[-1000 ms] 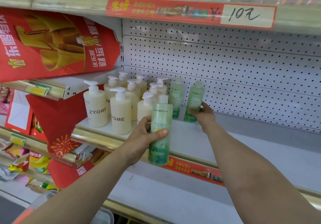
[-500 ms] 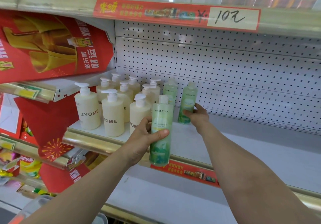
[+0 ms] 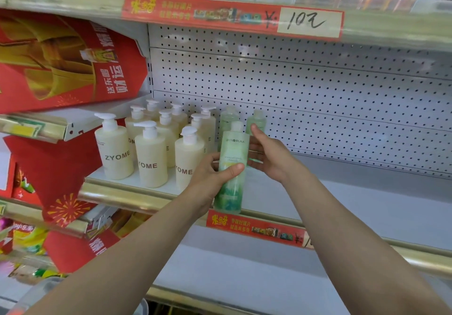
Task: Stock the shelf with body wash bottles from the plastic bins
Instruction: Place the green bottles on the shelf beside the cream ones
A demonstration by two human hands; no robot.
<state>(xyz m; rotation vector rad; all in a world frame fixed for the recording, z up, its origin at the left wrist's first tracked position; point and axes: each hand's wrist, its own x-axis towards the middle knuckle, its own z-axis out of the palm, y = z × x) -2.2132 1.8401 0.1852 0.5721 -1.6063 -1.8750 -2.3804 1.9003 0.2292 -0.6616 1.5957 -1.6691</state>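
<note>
Her left hand [image 3: 208,180] reaches up from below with thumb and fingers wrapped round the middle of a green body wash bottle [image 3: 232,158], held upright over the front edge of the shelf [image 3: 342,199]. The right hand [image 3: 266,154] stands beside the bottle's right flank, fingers straight and loose, gripping nothing; whether the palm touches it I cannot tell. Cream pump bottles [image 3: 115,153] crowd close on the left, and two more green bottles [image 3: 228,117] stand behind against the pegboard [image 3: 318,109].
</note>
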